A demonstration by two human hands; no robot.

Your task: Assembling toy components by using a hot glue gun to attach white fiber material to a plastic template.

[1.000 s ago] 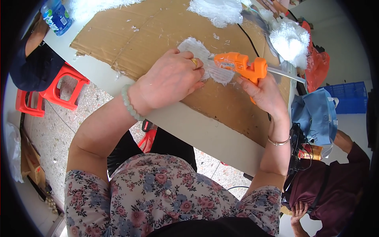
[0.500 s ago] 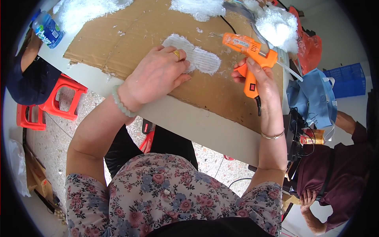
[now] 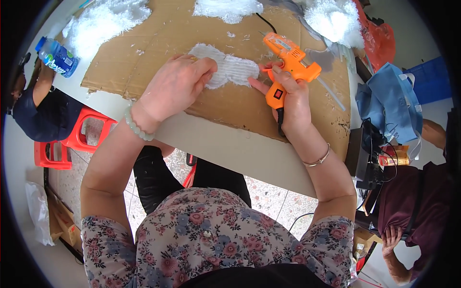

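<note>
As my floral shirt [image 3: 211, 230] occupies the foreground, my forearms extend from either side of it over the edge of a white table [image 3: 201, 137]. A beaded bracelet [image 3: 137, 122] circles my left wrist; a metal bangle [image 3: 318, 159] rings my right forearm. My right hand [image 3: 294, 96] is wrapped around the handle of an orange glue gun [image 3: 290, 57], the nozzle directed up and to the left, a clear stick projecting from the rear. The fingers of my left hand [image 3: 175, 86] curl over the left end of a white ribbed pad [image 3: 235, 71]; whether they pinch it, I cannot tell. The pad lies on brown cardboard [image 3: 144, 62], its right end just beside my right fingertips. Beyond, white fluff [image 3: 110, 21] is heaped along the far side, with a bottle [image 3: 57, 56] at left and a blue bag [image 3: 391, 98] at right.
</note>
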